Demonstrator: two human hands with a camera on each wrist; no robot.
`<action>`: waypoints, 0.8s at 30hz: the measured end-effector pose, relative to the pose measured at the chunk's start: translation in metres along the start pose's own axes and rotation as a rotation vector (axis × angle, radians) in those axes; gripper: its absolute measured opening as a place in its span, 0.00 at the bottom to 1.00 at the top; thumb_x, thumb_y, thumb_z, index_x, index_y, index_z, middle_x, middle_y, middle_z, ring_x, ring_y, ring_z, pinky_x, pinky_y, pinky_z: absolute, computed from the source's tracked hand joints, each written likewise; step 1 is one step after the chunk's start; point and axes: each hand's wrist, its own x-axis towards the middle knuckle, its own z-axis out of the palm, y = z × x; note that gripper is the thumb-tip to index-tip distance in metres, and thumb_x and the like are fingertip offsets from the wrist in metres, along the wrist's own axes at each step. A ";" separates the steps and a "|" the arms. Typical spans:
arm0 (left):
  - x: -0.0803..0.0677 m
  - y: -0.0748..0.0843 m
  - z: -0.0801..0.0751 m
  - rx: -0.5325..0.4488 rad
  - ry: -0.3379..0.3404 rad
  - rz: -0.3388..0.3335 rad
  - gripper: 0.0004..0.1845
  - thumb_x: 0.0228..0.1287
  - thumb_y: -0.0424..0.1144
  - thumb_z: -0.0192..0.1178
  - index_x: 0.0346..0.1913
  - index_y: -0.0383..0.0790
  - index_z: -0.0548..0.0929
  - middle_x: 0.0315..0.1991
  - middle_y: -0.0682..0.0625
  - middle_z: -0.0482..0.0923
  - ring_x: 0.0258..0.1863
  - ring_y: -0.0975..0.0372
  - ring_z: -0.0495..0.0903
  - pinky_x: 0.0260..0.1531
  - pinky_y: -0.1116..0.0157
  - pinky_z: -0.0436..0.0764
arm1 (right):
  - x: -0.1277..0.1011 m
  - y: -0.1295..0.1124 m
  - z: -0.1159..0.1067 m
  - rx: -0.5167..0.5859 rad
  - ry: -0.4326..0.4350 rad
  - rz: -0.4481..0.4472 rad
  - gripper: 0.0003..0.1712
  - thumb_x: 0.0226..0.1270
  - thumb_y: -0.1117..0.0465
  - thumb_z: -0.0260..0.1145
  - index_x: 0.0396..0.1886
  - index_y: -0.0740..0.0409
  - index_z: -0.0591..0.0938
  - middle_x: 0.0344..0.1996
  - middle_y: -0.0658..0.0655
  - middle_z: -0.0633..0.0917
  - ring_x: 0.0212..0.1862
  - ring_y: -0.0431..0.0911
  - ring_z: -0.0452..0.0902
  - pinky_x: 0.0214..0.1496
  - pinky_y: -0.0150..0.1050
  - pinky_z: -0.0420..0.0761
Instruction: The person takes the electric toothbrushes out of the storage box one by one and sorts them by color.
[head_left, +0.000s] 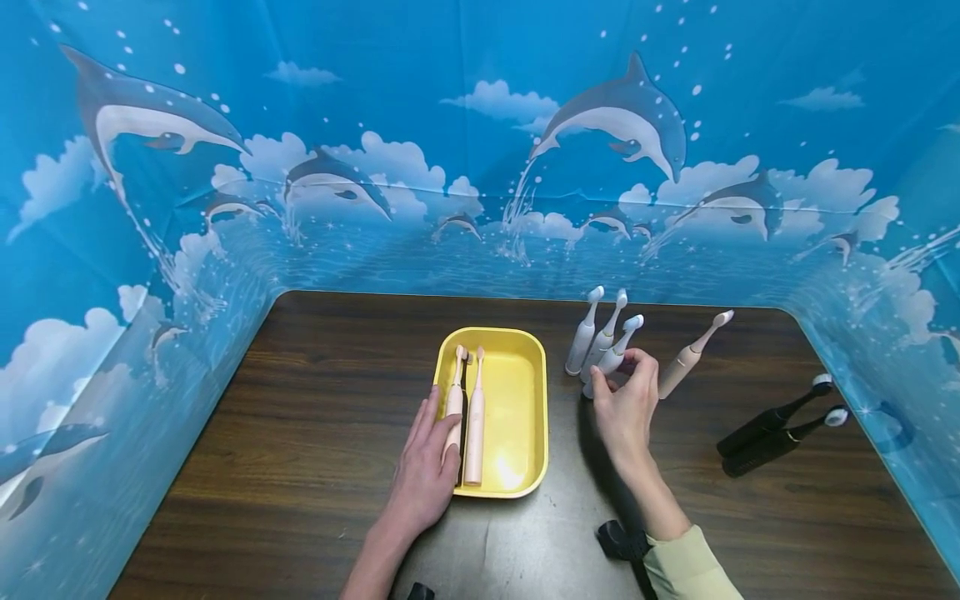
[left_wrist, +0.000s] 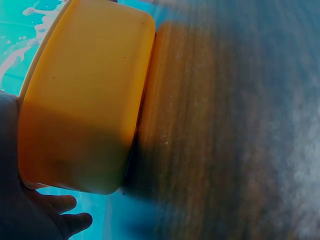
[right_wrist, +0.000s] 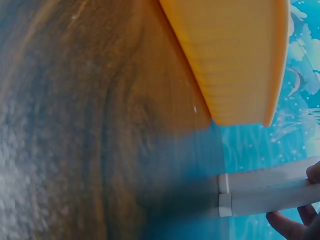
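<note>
You are sitting at a dark brown wooden table (head_left: pixel 300 433) with a visible grain, its surface catching a soft glare close to you. Your left hand (head_left: pixel 427 475) is lying flat with straight fingers against the near left edge of a yellow tray (head_left: pixel 517 400), fingertips touching the lower end of a pink toothbrush (head_left: pixel 453 408) inside it; it is gripping nothing. A second pink toothbrush (head_left: pixel 475 425) is lying just beside the first, both pointing away from you along the tray's left side. The left wrist view is showing the tray's yellow outer wall (left_wrist: pixel 85 95) resting on the wood.

To the right of the tray, your right hand (head_left: pixel 626 404) is curling its fingers around the base of a white toothbrush (head_left: pixel 613 354), one of three (head_left: pixel 583 342) standing together in a cluster. The right wrist view is showing two white handles (right_wrist: pixel 270 192) beside your fingertips. A beige toothbrush (head_left: pixel 686 358) is standing tilted just right of them. Further right, two black toothbrushes (head_left: pixel 772 429) are lying side by side.

Beyond the table, a blue backdrop (head_left: pixel 480 125) printed with dolphins, clouds and sea is wrapping around three sides.
</note>
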 end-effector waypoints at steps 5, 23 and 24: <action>0.000 0.000 0.000 0.002 -0.006 -0.005 0.19 0.61 0.28 0.57 0.56 0.28 0.81 0.77 0.32 0.57 0.73 0.35 0.60 0.69 0.42 0.64 | 0.000 0.004 0.004 -0.004 -0.015 -0.002 0.27 0.60 0.74 0.74 0.54 0.71 0.70 0.49 0.69 0.74 0.50 0.55 0.78 0.40 0.15 0.75; 0.000 0.001 0.000 0.002 -0.005 0.002 0.19 0.61 0.28 0.57 0.55 0.28 0.82 0.77 0.31 0.58 0.73 0.36 0.61 0.70 0.42 0.64 | 0.007 0.010 0.009 -0.059 -0.051 0.034 0.26 0.58 0.73 0.74 0.53 0.69 0.71 0.48 0.68 0.74 0.48 0.59 0.76 0.46 0.48 0.78; 0.000 0.001 0.000 0.001 -0.002 0.006 0.19 0.61 0.28 0.57 0.55 0.28 0.82 0.77 0.31 0.58 0.73 0.36 0.61 0.70 0.42 0.63 | 0.007 0.010 0.009 -0.063 -0.054 0.037 0.26 0.58 0.72 0.75 0.52 0.69 0.71 0.48 0.68 0.74 0.48 0.59 0.75 0.46 0.49 0.77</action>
